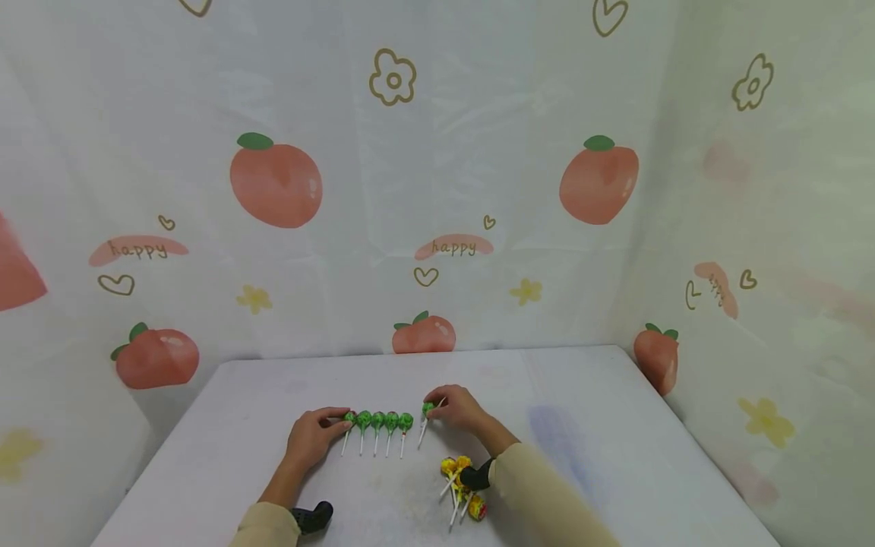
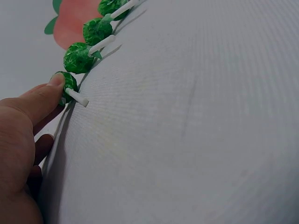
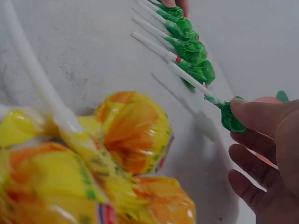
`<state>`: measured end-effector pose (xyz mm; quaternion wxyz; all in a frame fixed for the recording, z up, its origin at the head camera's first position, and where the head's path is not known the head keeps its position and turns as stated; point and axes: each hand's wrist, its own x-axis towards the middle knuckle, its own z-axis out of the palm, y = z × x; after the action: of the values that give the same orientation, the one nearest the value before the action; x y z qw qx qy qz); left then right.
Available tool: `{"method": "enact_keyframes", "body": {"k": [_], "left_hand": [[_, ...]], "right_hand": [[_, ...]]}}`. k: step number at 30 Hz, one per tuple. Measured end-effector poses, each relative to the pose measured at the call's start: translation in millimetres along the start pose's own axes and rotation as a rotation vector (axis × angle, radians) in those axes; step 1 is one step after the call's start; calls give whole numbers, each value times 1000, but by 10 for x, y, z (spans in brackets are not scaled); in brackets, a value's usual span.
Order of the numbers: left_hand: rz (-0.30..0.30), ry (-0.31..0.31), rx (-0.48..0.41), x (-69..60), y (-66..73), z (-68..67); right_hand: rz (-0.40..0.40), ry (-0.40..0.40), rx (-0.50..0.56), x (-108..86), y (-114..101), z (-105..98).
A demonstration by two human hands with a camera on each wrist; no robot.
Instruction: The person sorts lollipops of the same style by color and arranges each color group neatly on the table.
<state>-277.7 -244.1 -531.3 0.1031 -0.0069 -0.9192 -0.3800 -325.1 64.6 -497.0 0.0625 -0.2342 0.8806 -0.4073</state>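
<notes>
Several green-wrapped lollipops [image 1: 378, 420] lie side by side in a row on the white table, sticks toward me. At the row's left end my left hand [image 1: 313, 438] pinches the head of the outermost green lollipop [image 2: 70, 87] between thumb and finger. To the right of the row, my right hand [image 1: 459, 409] pinches another green lollipop [image 3: 232, 117] by its wrapped head, its stick pointing down toward the table. A gap separates it from the row in the head view. Below my right hand lies a loose pile of yellow-wrapped lollipops [image 1: 448, 466], seen large in the right wrist view.
The white table [image 1: 547, 380] meets a pale curtain [image 1: 478, 190] printed with fruit and flowers at its back. Black wrist devices [image 1: 313, 519] sit at both cuffs; the right one overlaps the yellow pile in the head view.
</notes>
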Motion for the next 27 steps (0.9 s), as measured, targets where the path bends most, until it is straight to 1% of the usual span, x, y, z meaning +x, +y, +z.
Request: {"method": "enact_keyframes", "body": {"k": [4,7,14,18,23,27], "left_hand": [[-3,2,2,2,0,2],[5,4,7,-1,-6,4],[8,6,4,-11,-2,6],[2,11,2,-21,10,2],[11,21,2,-14,1,15],[11,20,3,-15,-2,19]], "right_hand": [[20,-24,1,3,-3,76],[30,-32,-18,1,-9,119],[68,-44,-34,-23,-54,151],[66,-53,-34,-37,-77,153],[71,-60,-31,-43,-93,159],[57,-64,-34,-42,-81,163]]}}
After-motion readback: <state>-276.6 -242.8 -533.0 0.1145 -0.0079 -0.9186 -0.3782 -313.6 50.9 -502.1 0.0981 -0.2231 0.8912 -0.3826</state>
